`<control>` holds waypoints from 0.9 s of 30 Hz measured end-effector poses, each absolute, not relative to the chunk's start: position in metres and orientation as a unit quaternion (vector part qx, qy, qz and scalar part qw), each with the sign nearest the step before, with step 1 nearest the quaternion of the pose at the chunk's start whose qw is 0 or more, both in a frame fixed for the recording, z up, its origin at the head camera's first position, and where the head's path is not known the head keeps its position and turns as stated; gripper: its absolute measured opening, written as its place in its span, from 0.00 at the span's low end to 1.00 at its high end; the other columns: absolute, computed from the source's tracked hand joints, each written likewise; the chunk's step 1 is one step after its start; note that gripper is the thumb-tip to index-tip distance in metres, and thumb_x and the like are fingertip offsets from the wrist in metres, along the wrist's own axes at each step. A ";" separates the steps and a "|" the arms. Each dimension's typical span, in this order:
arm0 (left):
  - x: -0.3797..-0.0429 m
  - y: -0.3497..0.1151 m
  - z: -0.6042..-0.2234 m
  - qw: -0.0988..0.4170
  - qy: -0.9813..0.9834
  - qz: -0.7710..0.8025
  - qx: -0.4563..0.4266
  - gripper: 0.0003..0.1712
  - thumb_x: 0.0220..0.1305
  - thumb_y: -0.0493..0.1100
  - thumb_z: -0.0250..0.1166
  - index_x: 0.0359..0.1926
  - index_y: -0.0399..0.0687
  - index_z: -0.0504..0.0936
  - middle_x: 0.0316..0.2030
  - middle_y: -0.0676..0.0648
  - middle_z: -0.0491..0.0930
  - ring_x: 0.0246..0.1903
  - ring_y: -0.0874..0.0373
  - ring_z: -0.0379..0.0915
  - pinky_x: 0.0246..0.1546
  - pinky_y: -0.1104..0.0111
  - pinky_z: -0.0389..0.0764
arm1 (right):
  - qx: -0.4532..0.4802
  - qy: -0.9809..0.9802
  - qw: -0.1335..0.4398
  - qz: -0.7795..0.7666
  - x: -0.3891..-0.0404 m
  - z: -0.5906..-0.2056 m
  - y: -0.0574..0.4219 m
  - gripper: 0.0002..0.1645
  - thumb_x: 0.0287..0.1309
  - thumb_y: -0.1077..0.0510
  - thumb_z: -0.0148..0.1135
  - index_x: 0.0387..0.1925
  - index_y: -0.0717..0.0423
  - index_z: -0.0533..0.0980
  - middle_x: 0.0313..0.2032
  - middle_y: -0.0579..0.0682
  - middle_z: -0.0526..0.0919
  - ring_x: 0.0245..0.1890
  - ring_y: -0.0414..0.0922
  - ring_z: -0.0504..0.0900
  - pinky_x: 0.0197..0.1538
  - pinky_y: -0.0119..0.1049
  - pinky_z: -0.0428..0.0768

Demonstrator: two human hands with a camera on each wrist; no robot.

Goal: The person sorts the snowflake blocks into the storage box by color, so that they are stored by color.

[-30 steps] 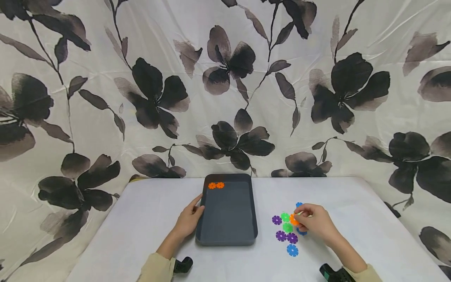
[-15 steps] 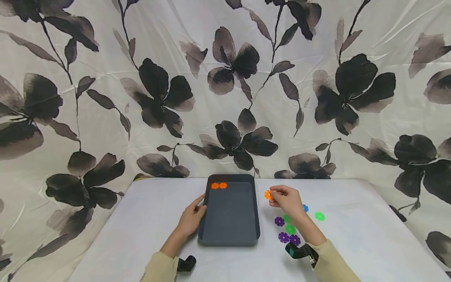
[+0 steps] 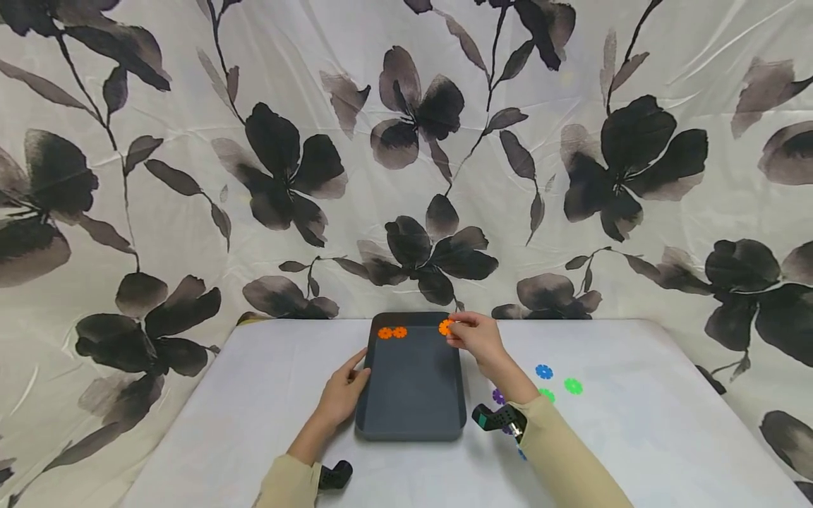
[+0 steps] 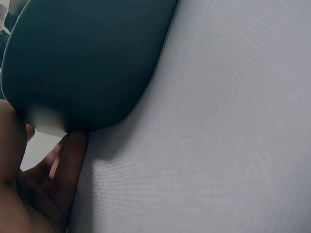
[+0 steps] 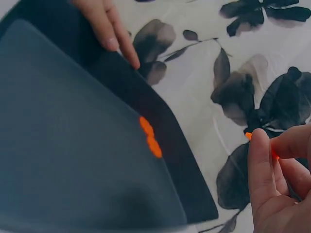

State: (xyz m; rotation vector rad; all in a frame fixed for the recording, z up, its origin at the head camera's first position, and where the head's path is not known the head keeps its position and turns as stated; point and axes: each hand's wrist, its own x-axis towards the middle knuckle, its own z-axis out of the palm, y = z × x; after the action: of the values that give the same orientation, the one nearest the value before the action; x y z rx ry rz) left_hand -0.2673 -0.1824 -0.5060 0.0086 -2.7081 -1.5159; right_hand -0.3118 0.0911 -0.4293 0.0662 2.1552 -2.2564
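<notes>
My left hand (image 3: 341, 391) holds the left side of a dark grey tray (image 3: 413, 395), thumb at the rim and fingers along the outer wall. Two orange notched plastic discs (image 3: 392, 332) lie side by side inside the tray near its far left corner. Between thumb and fingertips, my right hand (image 3: 479, 342) pinches another orange notched disc (image 3: 445, 327) over the tray's far right corner. In the right wrist view only slivers of this orange disc (image 5: 249, 136) show, the rest being covered by fingers.
On the white table (image 3: 635, 437), right of the tray, lie a blue disc (image 3: 543, 372), a green disc (image 3: 574, 386) and a purple disc (image 3: 498, 396). More discs are partly hidden under my right forearm. A floral cloth (image 3: 343, 176) hangs behind.
My right hand picked the orange disc out of the loose discs and carried it left and away to the tray's far right corner. My left hand stays at the tray's side.
</notes>
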 end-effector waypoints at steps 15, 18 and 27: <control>-0.267 -0.180 -0.510 0.038 -0.873 -0.486 0.007 0.27 0.73 0.47 0.56 0.70 0.56 0.68 0.35 0.48 0.76 0.32 0.56 0.69 0.32 0.63 0.70 | 0.025 0.683 0.029 -0.729 -0.342 -0.449 0.060 0.19 0.63 0.70 0.57 0.55 0.73 0.74 0.43 0.60 0.77 0.27 0.41 0.81 0.36 0.32 0.81; -0.269 -0.179 -0.510 0.037 -0.873 -0.486 0.008 0.27 0.73 0.47 0.56 0.70 0.57 0.68 0.35 0.48 0.76 0.32 0.56 0.69 0.33 0.63 0.70 | 0.032 0.687 0.031 -0.725 -0.347 -0.450 0.056 0.19 0.63 0.70 0.57 0.56 0.72 0.74 0.44 0.61 0.77 0.28 0.41 0.81 0.37 0.33 0.81; -0.268 -0.180 -0.509 0.037 -0.874 -0.485 0.012 0.27 0.72 0.48 0.57 0.70 0.56 0.68 0.37 0.47 0.76 0.33 0.55 0.70 0.34 0.62 0.70 | 0.061 0.679 0.049 -0.730 -0.363 -0.458 0.040 0.19 0.66 0.68 0.55 0.57 0.69 0.74 0.45 0.60 0.77 0.33 0.43 0.81 0.40 0.34 0.81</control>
State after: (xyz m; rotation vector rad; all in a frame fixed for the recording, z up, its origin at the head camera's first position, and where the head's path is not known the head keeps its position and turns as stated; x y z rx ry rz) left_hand -0.2680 -0.1800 -0.5093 0.0361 -2.6830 -1.4875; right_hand -0.3626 0.0405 -0.4578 0.1867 2.0711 -2.2236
